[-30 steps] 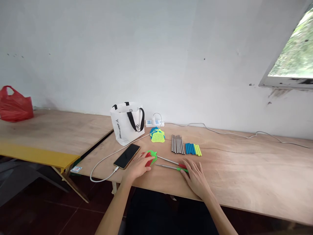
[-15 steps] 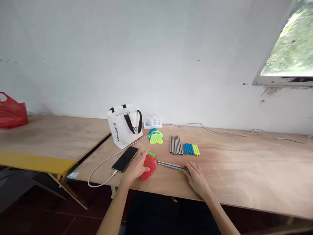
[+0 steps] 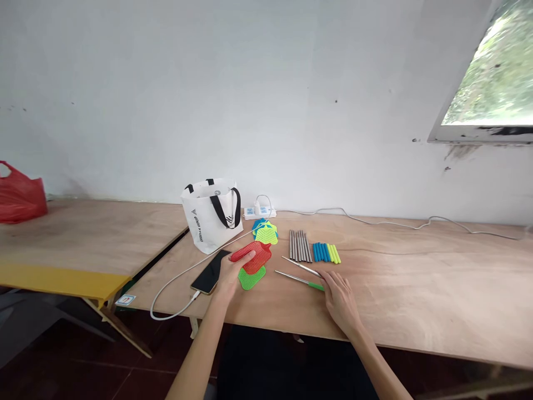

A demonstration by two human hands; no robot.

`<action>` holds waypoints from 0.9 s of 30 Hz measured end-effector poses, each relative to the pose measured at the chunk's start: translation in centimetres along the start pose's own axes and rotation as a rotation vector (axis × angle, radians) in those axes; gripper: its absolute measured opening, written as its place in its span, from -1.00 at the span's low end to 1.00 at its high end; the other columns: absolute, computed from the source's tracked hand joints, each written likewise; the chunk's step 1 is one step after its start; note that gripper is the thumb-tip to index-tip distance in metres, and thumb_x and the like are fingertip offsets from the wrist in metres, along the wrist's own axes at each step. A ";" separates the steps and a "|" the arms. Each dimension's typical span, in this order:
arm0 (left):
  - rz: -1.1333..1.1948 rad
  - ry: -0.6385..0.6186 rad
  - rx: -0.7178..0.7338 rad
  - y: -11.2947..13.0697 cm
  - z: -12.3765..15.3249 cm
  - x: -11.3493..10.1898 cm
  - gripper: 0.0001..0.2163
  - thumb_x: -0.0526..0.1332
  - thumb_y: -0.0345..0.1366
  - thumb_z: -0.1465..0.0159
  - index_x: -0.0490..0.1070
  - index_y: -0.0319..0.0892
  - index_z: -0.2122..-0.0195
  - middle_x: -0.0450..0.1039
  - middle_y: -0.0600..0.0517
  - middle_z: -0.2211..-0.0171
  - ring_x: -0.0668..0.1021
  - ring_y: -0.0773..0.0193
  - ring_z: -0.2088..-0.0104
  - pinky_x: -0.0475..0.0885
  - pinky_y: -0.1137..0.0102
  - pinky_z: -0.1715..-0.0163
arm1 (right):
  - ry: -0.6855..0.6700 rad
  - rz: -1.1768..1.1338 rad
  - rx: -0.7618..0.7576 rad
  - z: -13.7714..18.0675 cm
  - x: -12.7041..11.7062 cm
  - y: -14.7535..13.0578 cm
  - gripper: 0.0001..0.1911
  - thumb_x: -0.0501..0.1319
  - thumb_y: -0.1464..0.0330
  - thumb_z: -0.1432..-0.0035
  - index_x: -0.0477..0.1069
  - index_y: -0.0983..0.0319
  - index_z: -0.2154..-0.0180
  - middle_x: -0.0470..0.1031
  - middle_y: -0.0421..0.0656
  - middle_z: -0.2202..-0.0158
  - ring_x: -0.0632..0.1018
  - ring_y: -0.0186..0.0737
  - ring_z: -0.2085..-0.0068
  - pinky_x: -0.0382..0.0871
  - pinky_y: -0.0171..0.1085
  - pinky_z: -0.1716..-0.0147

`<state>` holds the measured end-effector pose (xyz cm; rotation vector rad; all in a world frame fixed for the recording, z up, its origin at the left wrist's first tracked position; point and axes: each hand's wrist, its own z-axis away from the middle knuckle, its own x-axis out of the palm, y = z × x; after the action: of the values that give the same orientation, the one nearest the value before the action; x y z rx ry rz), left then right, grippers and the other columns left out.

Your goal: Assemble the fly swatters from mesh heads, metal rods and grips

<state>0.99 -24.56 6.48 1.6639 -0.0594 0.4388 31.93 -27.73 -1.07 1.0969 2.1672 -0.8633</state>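
Observation:
My left hand (image 3: 230, 273) grips a red mesh swatter head (image 3: 255, 256) and holds it lifted just above the wooden table (image 3: 416, 289). A green mesh swatter head (image 3: 251, 279) lies flat beneath it. My right hand (image 3: 339, 297) rests on the table with its fingers over the coloured grip ends of two thin metal rods (image 3: 297, 275); the green grip (image 3: 316, 286) shows beside the fingers. A black phone (image 3: 209, 271) lies just left of my left hand.
Behind lie a yellow and a blue swatter head (image 3: 265, 233), a row of metal rods (image 3: 300, 245) and blue and yellow grips (image 3: 327, 253). A white tote bag (image 3: 212, 214) and power strip (image 3: 258, 211) stand near the wall. A red plastic bag (image 3: 20, 194) sits far left.
My left hand has lifted the red swatter head off the table, and the green head now lies exposed under it. The two rods have spread slightly apart under my right hand.

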 end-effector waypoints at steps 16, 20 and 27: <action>0.171 -0.031 -0.102 -2.4 0.9 2.2 -0.52 0.56 -0.07 0.03 0.55 -0.25 0.19 0.65 -0.11 0.25 0.67 0.05 0.16 0.55 0.25 0.11 | -0.061 -0.142 -0.014 0.2 -0.4 0.0 -0.48 -0.09 0.50 -0.36 0.26 0.04 -0.25 0.49 -0.12 0.13 0.49 -0.11 0.14 0.38 -0.13 0.12; 0.188 -0.029 -0.116 -2.6 0.9 2.3 -0.54 0.57 -0.07 0.05 0.56 -0.23 0.23 0.65 -0.09 0.26 0.67 0.07 0.20 0.56 0.25 0.12 | -0.087 -0.096 -0.032 0.3 -0.5 -0.3 -0.38 -0.10 0.59 -0.27 0.26 0.05 -0.26 0.48 -0.11 0.12 0.48 -0.11 0.12 0.35 -0.12 0.09; 0.197 -0.041 -0.122 -2.6 1.0 2.5 -0.53 0.58 -0.09 0.09 0.55 -0.23 0.24 0.65 -0.08 0.29 0.67 0.06 0.20 0.57 0.27 0.13 | -0.068 -0.105 -0.044 0.3 -0.7 -0.5 -0.39 -0.09 0.59 -0.27 0.27 0.07 -0.25 0.48 -0.11 0.12 0.50 -0.11 0.11 0.36 -0.13 0.09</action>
<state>4.26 -24.59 4.76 1.5527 -0.2769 0.5393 31.96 -28.48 -0.59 0.9263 2.1921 -0.8820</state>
